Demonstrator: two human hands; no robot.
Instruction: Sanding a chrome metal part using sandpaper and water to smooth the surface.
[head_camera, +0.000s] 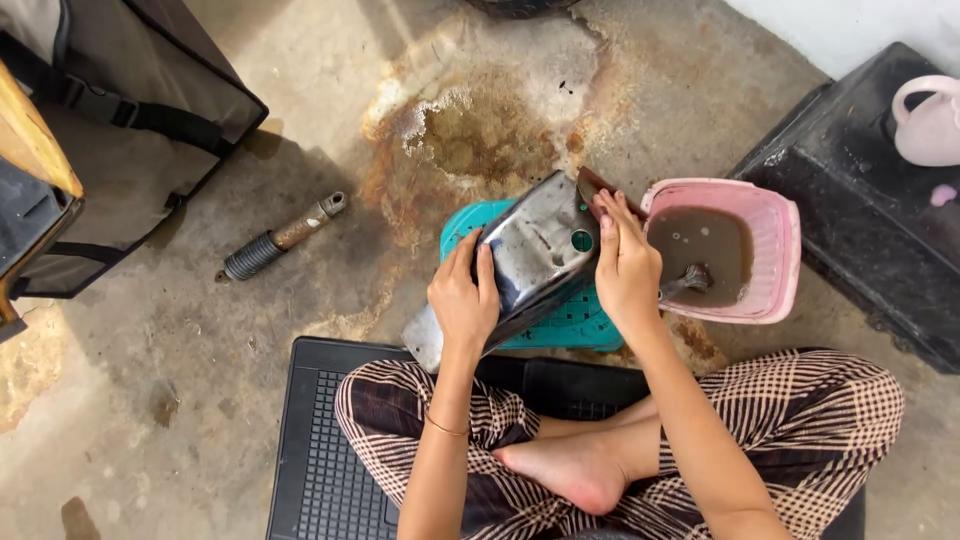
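Stained concrete floor (300, 330), wet rusty patch near top centre. Person sits cross-legged on a black rubber mat (320, 450). Metal cover (525, 260), chrome and dented, lies tilted on a teal plastic stool (580, 320). Left hand (463, 295) is clamped over the cover's lower edge, fingers curled on top. Right hand (625, 265) pinches a dark brown pad (600, 187) against the cover's upper right end, fingers pressed together. Pink tub (775, 240) just right of the stool, holding murky brown liquid with a brush (690, 280) in it. Shock absorber (283, 237) lies well apart on the left. Black bag (150, 130) upper left, black box (860, 200) at right.
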